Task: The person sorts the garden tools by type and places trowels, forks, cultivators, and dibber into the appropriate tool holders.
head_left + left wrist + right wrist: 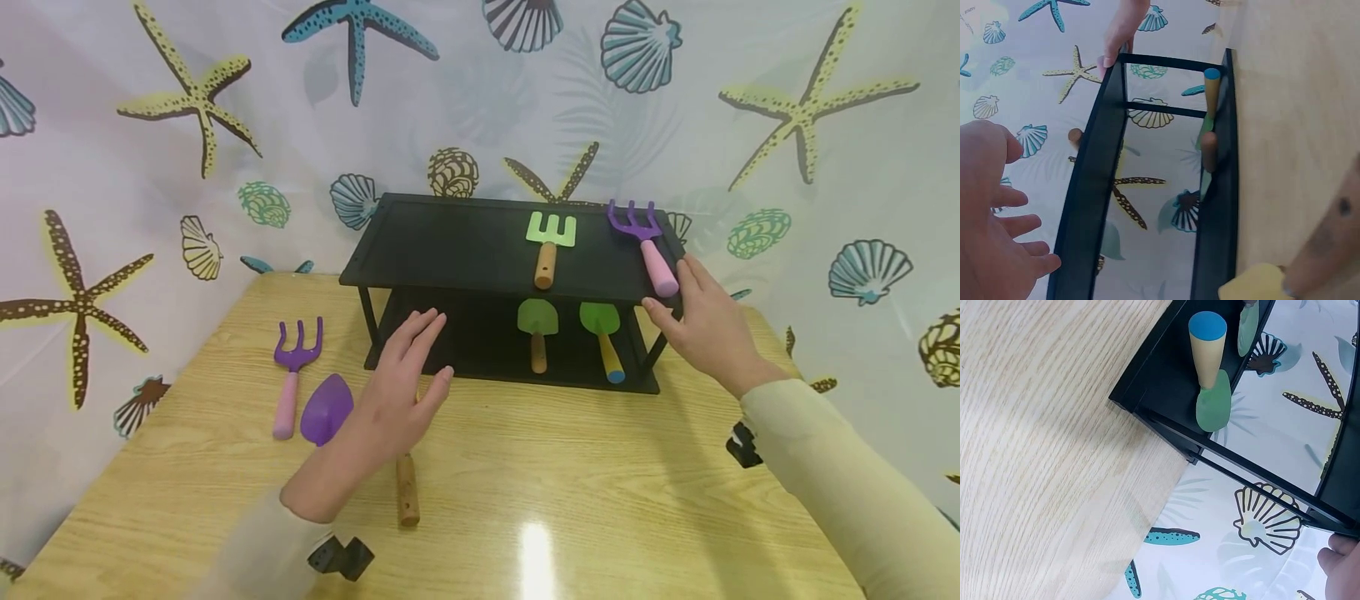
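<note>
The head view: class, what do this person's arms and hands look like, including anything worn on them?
Both arms wear long, pale cream sleeves: the left sleeve and right sleeve end around the wrists. A small, blocky black device shows near each cuff, left and right. The left hand and right hand are ungloved, with no rings visible.

Closed in behind and at both sides by white sheeting printed with speckled yellow-and-brown starfish, blue scallop shells and faint grey fronds. Furnished with a pale yellow, wood-grained table, lit to a bright white glare patch nearby.
</note>
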Action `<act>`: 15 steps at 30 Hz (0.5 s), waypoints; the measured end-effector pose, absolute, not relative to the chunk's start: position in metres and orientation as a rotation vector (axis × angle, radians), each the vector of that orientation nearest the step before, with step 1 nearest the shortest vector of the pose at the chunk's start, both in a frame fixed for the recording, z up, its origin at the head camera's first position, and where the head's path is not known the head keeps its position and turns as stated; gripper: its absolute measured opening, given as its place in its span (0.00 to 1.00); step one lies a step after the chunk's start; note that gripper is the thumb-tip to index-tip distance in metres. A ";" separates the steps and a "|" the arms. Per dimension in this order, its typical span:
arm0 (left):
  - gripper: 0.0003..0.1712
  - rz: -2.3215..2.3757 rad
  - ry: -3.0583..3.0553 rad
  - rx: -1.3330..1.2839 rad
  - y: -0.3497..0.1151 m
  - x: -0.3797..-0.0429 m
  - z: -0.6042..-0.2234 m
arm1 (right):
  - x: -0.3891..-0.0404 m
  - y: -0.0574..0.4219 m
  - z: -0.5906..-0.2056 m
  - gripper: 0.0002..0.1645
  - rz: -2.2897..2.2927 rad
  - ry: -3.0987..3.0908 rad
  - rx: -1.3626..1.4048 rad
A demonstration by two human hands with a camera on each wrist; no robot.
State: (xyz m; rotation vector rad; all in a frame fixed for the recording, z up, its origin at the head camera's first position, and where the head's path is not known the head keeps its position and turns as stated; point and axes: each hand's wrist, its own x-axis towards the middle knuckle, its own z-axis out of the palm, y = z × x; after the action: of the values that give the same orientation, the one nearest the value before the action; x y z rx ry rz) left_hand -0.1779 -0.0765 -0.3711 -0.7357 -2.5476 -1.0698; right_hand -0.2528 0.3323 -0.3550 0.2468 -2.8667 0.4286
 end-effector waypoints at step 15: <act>0.35 -1.090 -2.720 -0.537 -0.095 -0.150 -0.415 | -0.253 0.332 -0.354 0.57 0.435 -2.870 0.236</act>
State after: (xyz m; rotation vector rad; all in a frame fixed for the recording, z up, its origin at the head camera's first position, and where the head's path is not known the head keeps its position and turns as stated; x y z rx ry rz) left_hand -0.1499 -0.0954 -0.4145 -0.5370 -2.7205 -1.0901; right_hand -0.2526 0.3322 -0.3537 0.2356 -2.8699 0.4351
